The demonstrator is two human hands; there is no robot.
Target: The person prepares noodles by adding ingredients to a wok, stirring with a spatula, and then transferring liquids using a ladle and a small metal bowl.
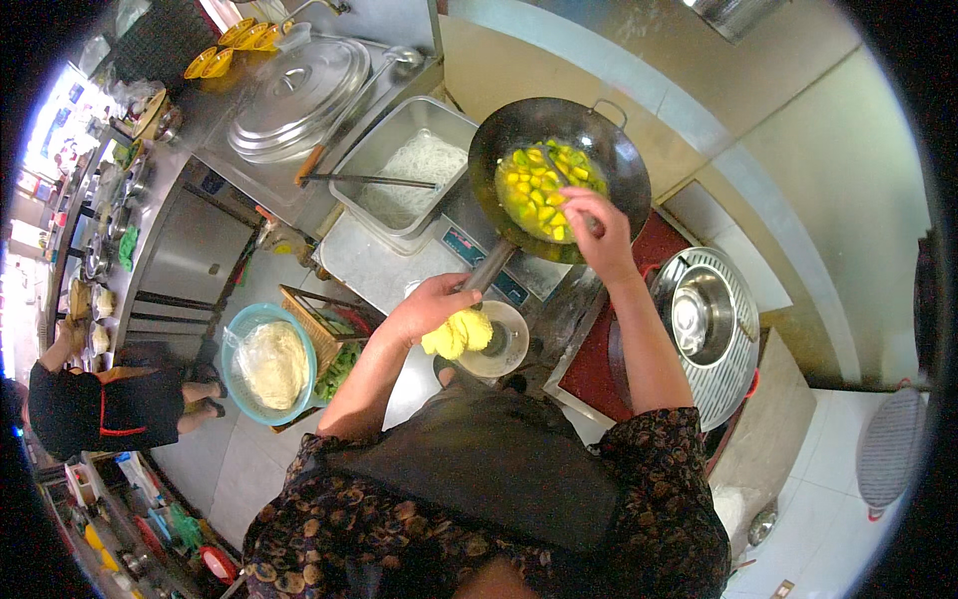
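Note:
My left hand [441,303] grips the handle of a dark wok [629,172], with a yellow cloth [458,335] bunched beneath the palm. Diced yellow-green vegetable pieces [542,196] lie in liquid inside the wok. Over the wok's near right side, my right hand [599,228] has its fingers closed on a dark utensil [555,166] whose far end dips among the pieces; its exact kind cannot be told. A pale round container [513,341] stands below the wok handle. Left of the wok, a rectangular metal pan [348,168] holds white noodles [423,161] in water.
A large lidded pot [299,93] and a ladle [404,58] are at upper left. To the right sits a slotted metal steamer tray with a bowl [722,374]. A blue basket [230,374] holds bagged dough. At far left stands another person [67,412] in dark clothes.

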